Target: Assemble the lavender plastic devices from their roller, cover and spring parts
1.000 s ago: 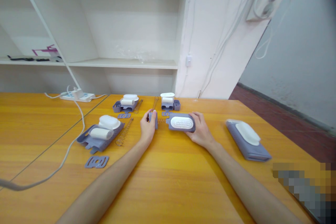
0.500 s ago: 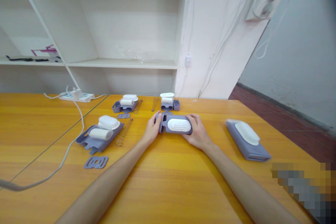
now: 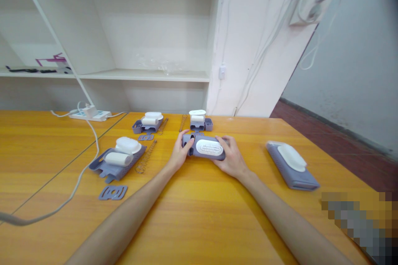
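A grey-purple plastic case with a white oval brush insert (image 3: 207, 148) lies on the yellow wooden table (image 3: 192, 215), held between both hands. My left hand (image 3: 179, 153) grips its left end, where a small grey end piece (image 3: 188, 139) sits, thumb pressing on top. My right hand (image 3: 231, 158) wraps the case's right end from below and behind.
A finished grey case with white oval top (image 3: 290, 163) lies at right. Three sets of loose parts sit at left and behind: a tray with white pieces (image 3: 120, 158), another (image 3: 148, 122), a third (image 3: 199, 121). Springs (image 3: 145, 156), a flat grey plate (image 3: 113, 192), a white cable (image 3: 83, 169).
My left hand brought the small grey end piece rightward against the case's left end. Both hands now hold the case, shifted slightly left and away.
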The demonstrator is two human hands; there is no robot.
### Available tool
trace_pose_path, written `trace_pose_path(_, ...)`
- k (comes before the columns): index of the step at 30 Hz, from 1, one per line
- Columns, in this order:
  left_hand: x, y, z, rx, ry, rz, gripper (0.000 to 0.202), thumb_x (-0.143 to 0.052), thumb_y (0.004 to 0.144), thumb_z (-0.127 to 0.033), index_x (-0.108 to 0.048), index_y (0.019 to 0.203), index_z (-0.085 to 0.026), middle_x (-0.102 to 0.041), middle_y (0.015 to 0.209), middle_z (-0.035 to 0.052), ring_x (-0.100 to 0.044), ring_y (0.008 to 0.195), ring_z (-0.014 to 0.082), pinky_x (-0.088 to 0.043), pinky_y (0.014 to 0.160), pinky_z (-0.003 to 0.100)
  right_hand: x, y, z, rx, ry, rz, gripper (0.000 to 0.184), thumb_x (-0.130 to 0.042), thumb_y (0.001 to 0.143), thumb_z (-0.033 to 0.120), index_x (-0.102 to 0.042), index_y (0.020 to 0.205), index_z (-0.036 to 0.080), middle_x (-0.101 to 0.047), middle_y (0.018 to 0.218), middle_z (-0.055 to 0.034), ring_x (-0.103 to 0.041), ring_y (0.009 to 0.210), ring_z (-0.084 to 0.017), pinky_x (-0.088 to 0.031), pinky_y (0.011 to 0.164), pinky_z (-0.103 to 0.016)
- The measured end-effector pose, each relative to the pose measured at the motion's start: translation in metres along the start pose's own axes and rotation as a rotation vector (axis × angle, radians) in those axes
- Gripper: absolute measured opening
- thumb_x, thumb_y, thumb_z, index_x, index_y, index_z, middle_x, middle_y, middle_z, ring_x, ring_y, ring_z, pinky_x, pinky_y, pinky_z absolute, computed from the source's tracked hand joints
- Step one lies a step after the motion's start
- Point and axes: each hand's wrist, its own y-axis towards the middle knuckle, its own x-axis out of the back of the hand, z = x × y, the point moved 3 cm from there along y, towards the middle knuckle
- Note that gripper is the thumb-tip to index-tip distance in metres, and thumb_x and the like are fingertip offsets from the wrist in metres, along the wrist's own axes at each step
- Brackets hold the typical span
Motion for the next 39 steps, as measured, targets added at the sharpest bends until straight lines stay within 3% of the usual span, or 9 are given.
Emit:
trace_pose_path(6, -0.0008, -0.0010, -0.0011, -0.010, 0.052, -0.005, 0.050, -0.055, 0.079, -0.039, -0.045, 0.124, -0.017, -0.053, 0.120, 0.0085, -0.051, 0.109, 0.0212, -0.037, 0.097, 0.033, -0.0010, -0.0004, -0.0017, -0.006, 0.015, 0.009, 0.073, -0.066, 0.066, 0.029, -0.037, 0.133, 0.019, -0.038, 0.122, -0.0128, -0.041, 0.113, -0.028, -0.039, 0.097, -0.043)
trace_pose_path(11, -0.0037, -0.0039, -0.0028, -0.057, 0.131, -0.028, 0.057, -0.051, 0.083, -0.042, -0.037, 0.131, -0.016, -0.045, 0.132, 0.0112, -0.042, 0.122, 0.0226, -0.030, 0.104, 0.035, 0.0012, -0.0006, -0.0012, 0.018, -0.018, 0.009, 0.075, -0.066, 0.068, 0.030, -0.035, 0.135, 0.019, -0.038, 0.123, -0.0136, -0.040, 0.114, -0.029, -0.038, 0.097, -0.045)
trace_pose_path(22, -0.0060, -0.0060, 0.0005, -0.096, 0.206, 0.073, 0.057, -0.041, 0.088, -0.041, -0.023, 0.138, -0.018, -0.025, 0.146, 0.0100, -0.024, 0.133, 0.0217, -0.017, 0.110, 0.037, 0.0060, -0.0034, 0.0078, 0.073, -0.087, -0.003, 0.071, -0.064, 0.069, 0.034, -0.038, 0.133, 0.019, -0.042, 0.117, -0.0147, -0.043, 0.108, -0.031, -0.041, 0.091, -0.048)
trace_pose_path(31, -0.0027, -0.0065, 0.0035, -0.110, 0.198, 0.127, 0.049, -0.047, 0.083, -0.034, -0.030, 0.126, -0.017, -0.045, 0.123, 0.0103, -0.043, 0.115, 0.0223, -0.030, 0.100, 0.036, 0.0072, -0.0035, 0.0078, 0.085, -0.107, 0.028, 0.069, -0.064, 0.069, 0.040, -0.040, 0.130, 0.018, -0.046, 0.112, -0.0141, -0.046, 0.102, -0.029, -0.043, 0.088, -0.045)
trace_pose_path(39, -0.0041, -0.0075, 0.0017, -0.129, 0.225, 0.140, 0.060, -0.041, 0.087, -0.039, -0.023, 0.139, -0.017, -0.036, 0.140, 0.0120, -0.034, 0.129, 0.0230, -0.021, 0.107, 0.037, 0.0071, -0.0041, 0.0075, 0.085, -0.127, 0.027, 0.068, -0.063, 0.069, 0.040, -0.042, 0.129, 0.017, -0.046, 0.111, -0.0143, -0.047, 0.101, -0.029, -0.043, 0.087, -0.045)
